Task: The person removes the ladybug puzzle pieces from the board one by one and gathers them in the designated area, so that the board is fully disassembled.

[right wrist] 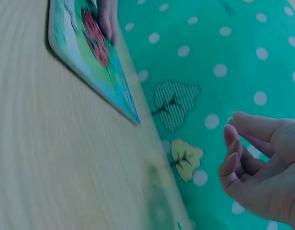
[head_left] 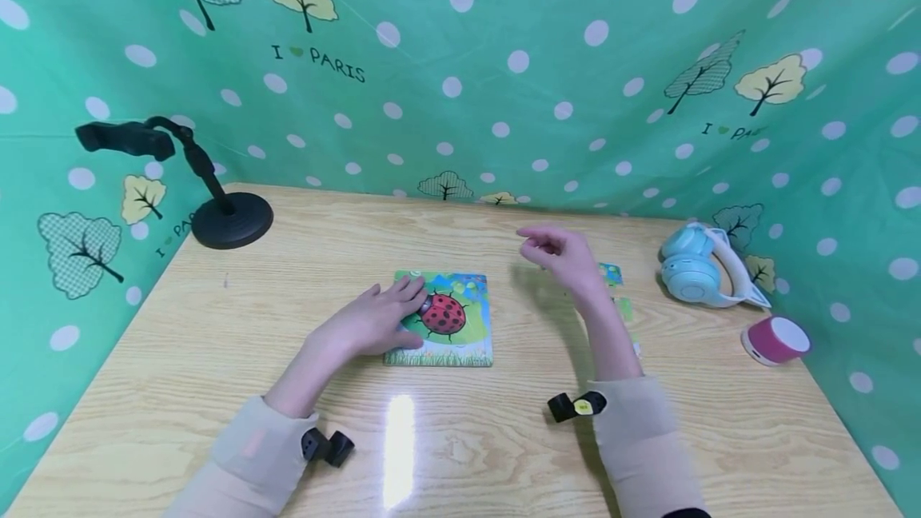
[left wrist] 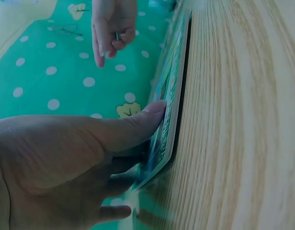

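Note:
A square picture board point(head_left: 460, 350) with a red ladybug on green grass lies flat on the wooden table. My left hand point(head_left: 377, 318) rests on its left side with the fingers spread. In the left wrist view the thumb point(left wrist: 154, 108) touches the board's near edge. To the right of the board, my right hand point(head_left: 564, 258) hovers above the table, fingers loosely curled, with nothing visible in them. Beside the right forearm lie small colored picture pieces point(head_left: 612, 273), partly hidden by the arm.
Light blue headphones point(head_left: 694, 274) lie at the right, with a pink and white cylinder point(head_left: 777, 340) nearer to me. A black stand point(head_left: 230, 218) with a bent neck is at the back left. Green dotted cloth point(head_left: 432, 46) hangs behind the table and along its sides.

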Motion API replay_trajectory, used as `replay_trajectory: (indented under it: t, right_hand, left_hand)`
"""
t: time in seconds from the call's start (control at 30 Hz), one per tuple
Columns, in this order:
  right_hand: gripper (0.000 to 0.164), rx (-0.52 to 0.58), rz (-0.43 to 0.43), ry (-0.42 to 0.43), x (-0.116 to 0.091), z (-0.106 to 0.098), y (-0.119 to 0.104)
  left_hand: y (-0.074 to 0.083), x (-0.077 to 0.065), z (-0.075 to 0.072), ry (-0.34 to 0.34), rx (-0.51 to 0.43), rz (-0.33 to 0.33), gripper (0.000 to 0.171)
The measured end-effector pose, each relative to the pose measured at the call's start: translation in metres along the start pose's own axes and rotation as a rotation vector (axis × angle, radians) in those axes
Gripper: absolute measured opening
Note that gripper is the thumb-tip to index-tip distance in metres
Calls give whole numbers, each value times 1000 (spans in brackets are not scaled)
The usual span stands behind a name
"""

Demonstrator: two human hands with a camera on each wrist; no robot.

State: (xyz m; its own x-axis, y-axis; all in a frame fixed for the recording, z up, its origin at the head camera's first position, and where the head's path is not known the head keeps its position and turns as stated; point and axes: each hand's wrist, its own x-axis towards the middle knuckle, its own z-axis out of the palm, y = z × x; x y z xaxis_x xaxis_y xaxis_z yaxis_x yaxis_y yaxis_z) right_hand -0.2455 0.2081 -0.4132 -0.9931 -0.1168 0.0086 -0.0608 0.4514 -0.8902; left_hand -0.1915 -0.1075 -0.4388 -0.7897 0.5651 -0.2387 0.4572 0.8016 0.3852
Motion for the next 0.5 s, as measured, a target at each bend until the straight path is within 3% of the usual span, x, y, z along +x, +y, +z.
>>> replay_trajectory:
  t: [0.23, 0.5]
  right_hand:
    - [40, -68, -34, -178, -2, 32, -3]
    - [43, -117, -101, -325, -2, 61, -4]
  left_hand:
    - [0, 2, -1, 7, 10, 1, 80]
    - [0, 4, 2, 49, 34, -10, 77]
